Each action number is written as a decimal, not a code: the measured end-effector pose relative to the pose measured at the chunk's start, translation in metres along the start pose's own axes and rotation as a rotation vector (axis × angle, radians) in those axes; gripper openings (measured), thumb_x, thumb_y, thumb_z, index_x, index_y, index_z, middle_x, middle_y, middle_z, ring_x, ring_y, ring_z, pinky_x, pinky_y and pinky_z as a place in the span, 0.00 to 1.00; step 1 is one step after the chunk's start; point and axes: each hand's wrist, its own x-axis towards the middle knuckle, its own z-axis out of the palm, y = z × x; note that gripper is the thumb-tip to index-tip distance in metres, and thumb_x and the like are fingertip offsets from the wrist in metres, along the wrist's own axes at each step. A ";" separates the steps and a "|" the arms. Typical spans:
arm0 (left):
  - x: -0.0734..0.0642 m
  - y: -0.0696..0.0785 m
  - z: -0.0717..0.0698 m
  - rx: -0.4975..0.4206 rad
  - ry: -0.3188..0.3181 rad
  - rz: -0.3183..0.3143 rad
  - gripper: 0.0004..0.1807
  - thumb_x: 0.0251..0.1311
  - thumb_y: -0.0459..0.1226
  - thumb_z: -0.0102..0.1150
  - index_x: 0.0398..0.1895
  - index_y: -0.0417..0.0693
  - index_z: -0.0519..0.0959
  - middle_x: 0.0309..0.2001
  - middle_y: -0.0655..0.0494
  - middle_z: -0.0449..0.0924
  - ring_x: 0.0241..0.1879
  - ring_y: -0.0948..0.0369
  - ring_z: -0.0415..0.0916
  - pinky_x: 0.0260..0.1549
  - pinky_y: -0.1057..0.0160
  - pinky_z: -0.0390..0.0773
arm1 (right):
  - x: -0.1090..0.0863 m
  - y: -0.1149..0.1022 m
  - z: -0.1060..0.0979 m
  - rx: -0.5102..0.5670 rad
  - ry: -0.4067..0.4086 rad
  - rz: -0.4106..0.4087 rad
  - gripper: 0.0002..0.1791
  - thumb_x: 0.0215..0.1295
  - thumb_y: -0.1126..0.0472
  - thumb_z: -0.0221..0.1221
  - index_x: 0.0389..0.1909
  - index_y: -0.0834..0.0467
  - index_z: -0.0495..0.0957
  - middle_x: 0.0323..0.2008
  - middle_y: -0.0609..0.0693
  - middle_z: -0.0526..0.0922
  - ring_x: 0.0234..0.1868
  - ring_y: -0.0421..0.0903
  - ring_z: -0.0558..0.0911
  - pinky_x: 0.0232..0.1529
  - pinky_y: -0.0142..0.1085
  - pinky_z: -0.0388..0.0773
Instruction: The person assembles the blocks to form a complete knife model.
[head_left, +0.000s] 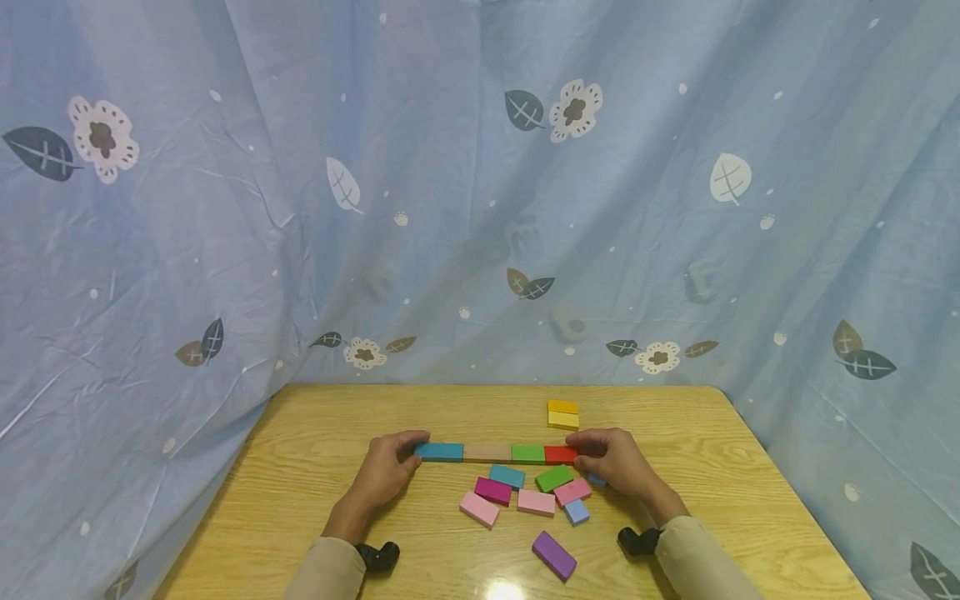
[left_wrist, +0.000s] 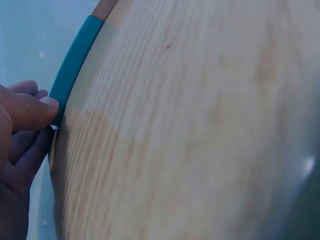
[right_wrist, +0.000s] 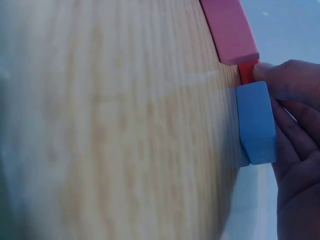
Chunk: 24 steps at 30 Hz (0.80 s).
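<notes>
A straight row of blocks lies on the table: a teal-blue block [head_left: 439, 452], a plain wood block [head_left: 487, 453], a shorter green block [head_left: 528, 454] and a red block [head_left: 558, 455]. At the row's left end my left hand [head_left: 384, 471] pinches the teal-blue block, its thumb on the near side in the left wrist view. My right hand [head_left: 621, 463] grips the red block's outer end between thumb and fingers. In the right wrist view a light blue block [right_wrist: 256, 117] stands close by that hand, partly covering the red block [right_wrist: 247, 71].
In front of the row lie loose blocks: teal [head_left: 507, 477], magenta [head_left: 493, 491], green [head_left: 555, 478], several pink ones [head_left: 536, 502] and a small light blue one [head_left: 577, 512]. A purple block [head_left: 554, 556] is nearest me. Two yellow blocks [head_left: 562, 414] sit behind; a curtain [head_left: 480, 250] hangs beyond.
</notes>
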 end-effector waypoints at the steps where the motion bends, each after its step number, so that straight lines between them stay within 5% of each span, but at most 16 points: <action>1: 0.000 0.000 0.000 -0.001 0.000 0.000 0.24 0.67 0.22 0.69 0.65 0.45 0.87 0.63 0.49 0.89 0.70 0.45 0.82 0.72 0.41 0.80 | 0.000 0.000 0.000 0.001 0.000 0.000 0.18 0.69 0.67 0.73 0.59 0.62 0.89 0.55 0.58 0.92 0.53 0.50 0.93 0.50 0.27 0.88; 24: 0.000 0.000 0.001 -0.005 0.004 0.009 0.24 0.66 0.21 0.69 0.64 0.44 0.87 0.63 0.49 0.89 0.69 0.45 0.82 0.72 0.43 0.80 | 0.001 -0.002 -0.001 -0.017 -0.021 0.005 0.18 0.69 0.66 0.73 0.59 0.62 0.89 0.56 0.60 0.91 0.52 0.46 0.93 0.49 0.26 0.88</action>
